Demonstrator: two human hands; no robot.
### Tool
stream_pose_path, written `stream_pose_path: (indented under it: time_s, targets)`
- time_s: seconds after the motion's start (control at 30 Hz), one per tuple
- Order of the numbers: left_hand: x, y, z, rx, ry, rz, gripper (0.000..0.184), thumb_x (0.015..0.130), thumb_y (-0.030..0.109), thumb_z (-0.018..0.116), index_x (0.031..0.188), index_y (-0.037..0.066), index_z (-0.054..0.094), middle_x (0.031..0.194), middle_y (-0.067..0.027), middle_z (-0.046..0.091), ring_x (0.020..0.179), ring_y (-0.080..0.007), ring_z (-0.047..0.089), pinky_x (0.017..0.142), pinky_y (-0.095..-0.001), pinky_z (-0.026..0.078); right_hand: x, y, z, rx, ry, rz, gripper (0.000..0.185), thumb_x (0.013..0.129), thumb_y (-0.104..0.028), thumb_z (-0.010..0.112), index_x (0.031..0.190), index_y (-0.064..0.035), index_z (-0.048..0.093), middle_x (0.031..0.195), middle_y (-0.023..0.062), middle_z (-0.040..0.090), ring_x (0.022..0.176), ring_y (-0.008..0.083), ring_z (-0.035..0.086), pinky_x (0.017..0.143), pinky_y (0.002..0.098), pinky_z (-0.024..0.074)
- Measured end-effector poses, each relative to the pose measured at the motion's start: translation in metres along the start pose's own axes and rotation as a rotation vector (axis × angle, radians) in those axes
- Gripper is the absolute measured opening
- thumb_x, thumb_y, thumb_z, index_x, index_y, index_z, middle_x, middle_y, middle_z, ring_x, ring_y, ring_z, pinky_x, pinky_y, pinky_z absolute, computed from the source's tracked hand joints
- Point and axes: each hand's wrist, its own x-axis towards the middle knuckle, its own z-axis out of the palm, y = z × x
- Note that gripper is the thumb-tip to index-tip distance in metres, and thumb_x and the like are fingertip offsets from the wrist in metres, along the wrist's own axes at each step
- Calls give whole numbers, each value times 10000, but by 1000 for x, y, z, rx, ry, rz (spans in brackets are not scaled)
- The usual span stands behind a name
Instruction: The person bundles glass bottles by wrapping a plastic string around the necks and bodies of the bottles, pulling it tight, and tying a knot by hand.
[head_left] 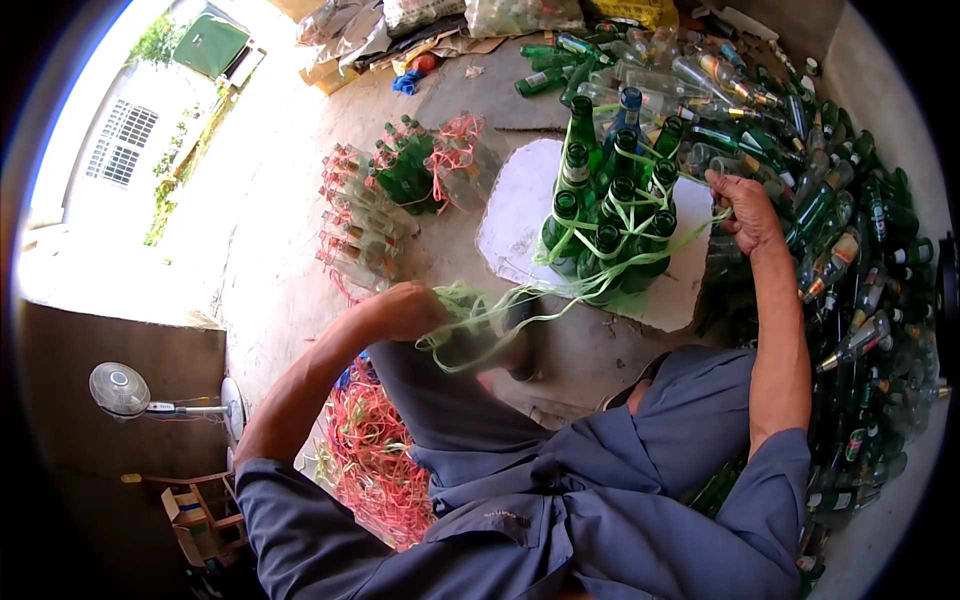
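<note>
Several green glass bottles (597,222) stand upright in a tight cluster on a white board (515,215). Light green plastic twine (690,243) is wound between and around their necks. To the right of the cluster, my right hand (748,212) is closed, pinching a strand of that twine, which runs back to the bottles. My left hand (410,310) is closed at the left, over my knee, around a loose bundle of the same twine. Slack loops hang from it and trail across to the bottles' front. The left fingertips are partly hidden.
A large heap of loose bottles (830,230) fills the right side against the wall. Bundles of bottles tied with red twine (455,150) stand at the back left. A tangle of red twine (375,450) lies beside my leg. A fan (120,390) is at far left.
</note>
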Motion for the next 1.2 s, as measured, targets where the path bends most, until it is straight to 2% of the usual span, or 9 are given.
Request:
stream_pose_path:
  time_s: [0.1,0.2,0.3,0.4,0.53,0.6,0.77,0.9,1.2]
  targets:
    - [-10,-4,-7,134,398,53,153,865,180,626,889,77,735,799,-151,689,704,-327,636,710,-402,514,4,5,-1,-3,6,-15,307,891,-329,755,741,-132,574,593,-91,445,424,20,350,367,193,192]
    - [-16,-30,-14,-259,641,-365,155,882,157,644,926,40,735,812,-110,708,683,-216,620,708,-327,496,4,5,-2,-2,-2,1,303,890,-326,755,745,-128,577,596,-84,465,424,21,356,366,194,191]
    - [-30,-49,-36,-926,1040,-294,155,908,115,640,939,-21,708,829,2,663,732,-77,562,694,-246,459,4,5,-1,-14,15,11,305,888,-326,756,745,-125,576,599,-80,475,418,20,351,364,192,190]
    - [-54,-61,-57,-1200,1229,-433,117,935,124,617,979,23,657,779,-8,615,679,-119,585,658,-289,524,4,4,0,-22,18,-3,318,886,-331,757,738,-118,573,600,-80,465,413,19,340,362,193,185]
    - [-69,-78,-61,-1397,1326,-469,116,964,130,579,1035,43,611,722,-31,563,582,-124,552,530,-279,521,0,2,4,-7,14,26,334,874,-310,769,722,-92,567,593,-76,397,406,30,277,362,206,172]
    - [-73,-94,-52,-1362,1266,-346,113,956,135,620,1033,52,619,743,-3,560,520,-82,491,443,-252,423,0,3,5,-27,15,32,335,863,-321,778,726,-99,567,612,-81,397,433,30,281,372,202,176]
    - [-85,-107,-56,-1308,1025,-308,131,943,135,647,1048,57,640,777,-6,595,608,-90,556,546,-274,521,3,4,6,-14,52,42,330,856,-329,783,743,-100,574,628,-82,399,458,34,289,380,196,185]
    - [-99,-101,-65,-1496,1156,-207,240,944,97,626,1172,33,589,912,-70,648,756,-198,667,728,-366,609,7,8,3,6,40,27,313,870,-314,771,758,-94,578,618,-76,408,437,31,297,368,195,187]
    - [-86,-104,-55,-1592,1257,-83,243,935,29,594,1178,19,600,884,-62,632,752,-161,649,694,-317,587,5,7,7,-16,55,38,319,873,-318,770,748,-105,567,600,-85,399,427,28,298,363,194,190]
